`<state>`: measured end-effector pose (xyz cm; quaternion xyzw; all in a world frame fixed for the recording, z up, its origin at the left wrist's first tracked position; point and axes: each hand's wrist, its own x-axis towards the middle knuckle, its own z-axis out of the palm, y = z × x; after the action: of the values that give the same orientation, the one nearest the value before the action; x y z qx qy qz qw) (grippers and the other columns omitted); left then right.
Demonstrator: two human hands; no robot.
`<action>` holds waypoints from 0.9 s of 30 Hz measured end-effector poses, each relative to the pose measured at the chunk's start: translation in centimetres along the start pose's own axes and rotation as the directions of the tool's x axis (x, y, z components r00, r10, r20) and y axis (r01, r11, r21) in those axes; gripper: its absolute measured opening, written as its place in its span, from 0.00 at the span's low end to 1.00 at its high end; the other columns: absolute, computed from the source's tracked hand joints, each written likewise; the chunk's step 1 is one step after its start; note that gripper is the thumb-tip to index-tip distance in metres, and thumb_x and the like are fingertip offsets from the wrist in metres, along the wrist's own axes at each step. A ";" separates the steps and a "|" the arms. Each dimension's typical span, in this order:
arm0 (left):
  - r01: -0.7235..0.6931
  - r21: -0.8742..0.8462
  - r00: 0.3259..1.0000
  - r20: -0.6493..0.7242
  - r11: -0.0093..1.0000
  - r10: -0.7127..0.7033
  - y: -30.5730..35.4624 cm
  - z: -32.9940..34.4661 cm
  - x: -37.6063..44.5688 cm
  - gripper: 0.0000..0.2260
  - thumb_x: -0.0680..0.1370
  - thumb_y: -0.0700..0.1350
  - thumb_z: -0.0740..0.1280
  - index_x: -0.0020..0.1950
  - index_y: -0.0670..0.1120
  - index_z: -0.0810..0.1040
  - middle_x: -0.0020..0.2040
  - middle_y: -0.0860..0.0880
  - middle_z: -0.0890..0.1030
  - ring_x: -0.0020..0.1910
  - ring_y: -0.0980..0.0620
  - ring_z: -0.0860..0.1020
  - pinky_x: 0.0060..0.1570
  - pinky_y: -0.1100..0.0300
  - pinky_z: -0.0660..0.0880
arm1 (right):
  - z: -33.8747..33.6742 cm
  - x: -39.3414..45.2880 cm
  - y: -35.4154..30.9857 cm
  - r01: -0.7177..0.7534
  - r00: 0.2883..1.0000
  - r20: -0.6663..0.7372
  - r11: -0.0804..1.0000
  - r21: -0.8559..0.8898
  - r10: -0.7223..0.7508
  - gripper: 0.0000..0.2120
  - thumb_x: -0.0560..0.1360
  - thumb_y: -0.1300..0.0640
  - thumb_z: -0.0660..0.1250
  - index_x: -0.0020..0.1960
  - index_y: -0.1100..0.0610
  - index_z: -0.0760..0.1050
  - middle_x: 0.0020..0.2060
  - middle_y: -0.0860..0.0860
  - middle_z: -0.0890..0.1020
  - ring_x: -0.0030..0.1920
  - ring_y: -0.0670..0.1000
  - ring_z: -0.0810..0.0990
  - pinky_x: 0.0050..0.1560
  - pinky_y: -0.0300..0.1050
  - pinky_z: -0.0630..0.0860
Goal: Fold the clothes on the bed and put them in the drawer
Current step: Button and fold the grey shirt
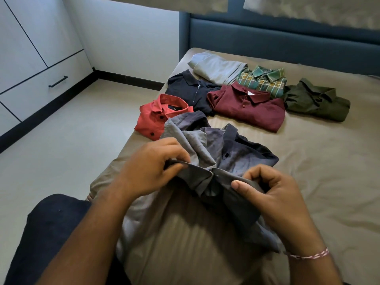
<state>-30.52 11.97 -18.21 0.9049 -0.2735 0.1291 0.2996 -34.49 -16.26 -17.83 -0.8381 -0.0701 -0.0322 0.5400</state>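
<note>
Folding the grey shirt (207,153), near on the bed (308,161).
Left hand (148,171) and right hand (275,194) pinched its hem; next likely spreading it flat.

Home bedroom. A bed (308,161) with padded headboard (267,40) carries folded shirts (246,105). A built-in wardrobe with drawer (41,87) lines the wall.

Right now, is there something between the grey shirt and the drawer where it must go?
Nothing visible: both hands grip the grey shirt, and only bare floor lies before the closed drawer.
</note>
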 end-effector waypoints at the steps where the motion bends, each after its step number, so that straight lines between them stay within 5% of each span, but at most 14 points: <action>1: 0.017 0.023 1.000 -0.012 1.000 -0.017 -0.5 -0.4 -0.2 0.05 0.77 0.42 0.75 0.49 0.51 0.84 0.47 0.58 0.80 0.46 0.59 0.79 0.46 0.63 0.76 | -0.4 0.0 0.0 -0.015 1.000 0.025 1.000 -0.004 0.015 0.08 0.70 0.57 0.80 0.38 0.53 0.81 0.33 0.50 0.83 0.34 0.49 0.81 0.31 0.40 0.76; 4: 0.071 0.058 0.992 -0.108 0.996 -0.065 -1.8 -1.5 -0.9 0.08 0.76 0.38 0.75 0.50 0.50 0.84 0.46 0.57 0.83 0.45 0.59 0.79 0.46 0.61 0.77 | -1.8 0.1 -0.2 -0.064 0.992 0.107 0.998 -0.001 0.064 0.06 0.69 0.57 0.79 0.38 0.54 0.82 0.33 0.53 0.83 0.32 0.47 0.80 0.29 0.35 0.73; 8: 0.076 0.044 0.948 -0.313 0.996 -0.058 -2.4 -2.2 -1.5 0.13 0.80 0.37 0.67 0.61 0.45 0.85 0.56 0.52 0.85 0.54 0.54 0.83 0.58 0.60 0.78 | -3.3 -0.1 -0.8 -0.084 0.974 0.217 0.995 0.055 0.070 0.06 0.67 0.50 0.77 0.38 0.52 0.84 0.36 0.55 0.84 0.35 0.51 0.82 0.33 0.40 0.76; 14: 0.090 -0.194 0.764 -0.616 0.977 -0.193 0.8 -1.7 -1.3 0.07 0.81 0.41 0.72 0.59 0.46 0.85 0.53 0.53 0.86 0.54 0.54 0.85 0.56 0.56 0.81 | -3.2 -0.8 -1.7 -0.058 0.992 0.124 0.918 0.392 0.010 0.25 0.63 0.35 0.81 0.42 0.57 0.84 0.37 0.55 0.82 0.38 0.51 0.80 0.38 0.39 0.78; 21: -0.302 -0.155 0.850 -0.491 0.941 0.192 6.5 0.4 -0.1 0.06 0.77 0.32 0.75 0.53 0.36 0.86 0.49 0.44 0.86 0.49 0.43 0.83 0.49 0.48 0.79 | -0.5 -1.8 -3.9 -0.076 0.993 0.117 0.832 0.550 0.013 0.23 0.63 0.39 0.82 0.43 0.58 0.85 0.36 0.52 0.84 0.37 0.48 0.80 0.38 0.37 0.77; 27: -0.396 -0.074 0.838 -0.436 0.915 0.328 7.9 1.9 0.1 0.03 0.76 0.34 0.77 0.49 0.37 0.88 0.48 0.45 0.87 0.45 0.44 0.83 0.46 0.51 0.79 | -0.1 -2.1 -4.3 -0.058 0.994 0.106 0.836 0.546 -0.001 0.22 0.64 0.40 0.82 0.43 0.58 0.85 0.37 0.54 0.83 0.38 0.50 0.80 0.39 0.38 0.77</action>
<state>-34.83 5.50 -15.92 0.7610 -0.3796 0.3500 0.3927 -37.24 -14.75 -14.25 -0.6502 -0.0914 0.0401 0.7532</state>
